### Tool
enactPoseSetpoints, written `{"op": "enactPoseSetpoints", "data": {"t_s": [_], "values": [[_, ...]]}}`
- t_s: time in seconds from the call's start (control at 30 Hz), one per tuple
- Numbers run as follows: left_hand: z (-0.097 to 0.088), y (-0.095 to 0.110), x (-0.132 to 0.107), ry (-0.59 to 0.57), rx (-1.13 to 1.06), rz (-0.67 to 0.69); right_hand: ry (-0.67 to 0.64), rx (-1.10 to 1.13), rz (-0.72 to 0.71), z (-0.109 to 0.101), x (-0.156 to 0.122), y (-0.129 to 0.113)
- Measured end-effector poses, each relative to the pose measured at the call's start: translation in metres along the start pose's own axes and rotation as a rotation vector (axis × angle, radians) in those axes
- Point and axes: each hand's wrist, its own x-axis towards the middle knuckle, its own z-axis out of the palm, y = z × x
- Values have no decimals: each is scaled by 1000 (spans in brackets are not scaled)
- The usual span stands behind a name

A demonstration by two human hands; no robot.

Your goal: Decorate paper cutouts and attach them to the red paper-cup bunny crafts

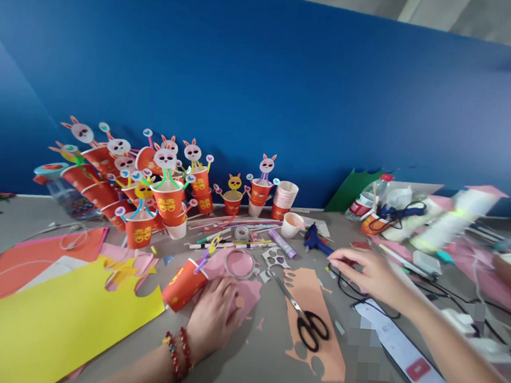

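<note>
My left hand (214, 315), with red bead bracelets at the wrist, lies palm down on pink paper (247, 291), fingers loosely curled, beside a tipped red paper cup (184, 285). My right hand (366, 271) reaches forward over the table with fingers stretched, nearest the blue glue gun (315, 239); nothing shows in it. Black-handled scissors (305, 319) lie on a salmon paper sheet (311, 320) between the hands.
Several red cup rabbits (166, 199) crowd the back left before a blue wall. Yellow paper (60, 318) and orange sheets lie at the left. A phone (406, 357) sits under my right forearm. A bottle (367, 200), cables and a cup stack (285, 198) stand behind.
</note>
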Motion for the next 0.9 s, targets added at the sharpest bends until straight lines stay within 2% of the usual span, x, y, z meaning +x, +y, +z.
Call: {"op": "enactPoseSetpoints", "data": {"t_s": [0.17, 0.27, 0.37, 0.5, 0.63, 0.73, 0.83, 0.9], "values": [[1, 0, -1, 15, -28, 25, 59, 57, 19, 4, 3, 1], [2, -3, 1, 57, -61, 36, 35, 73, -2, 21, 9, -13], [3, -7, 2, 106, -130, 16, -117, 136, -80, 55, 19, -42], [-2, -9, 2, 145, -232, 18, -222, 89, -272, 110, 33, -79], [-6, -10, 2, 198, -230, 27, -261, -90, -240, 147, 46, -93], [-9, -13, 4, 242, -164, 53, -265, -130, -233, 151, 50, -97], [-12, -15, 6, 242, -105, 95, -282, -155, -249, 140, 47, -104], [-15, -14, 7, 223, -73, 126, -286, -169, -315, 129, 43, -110]]}}
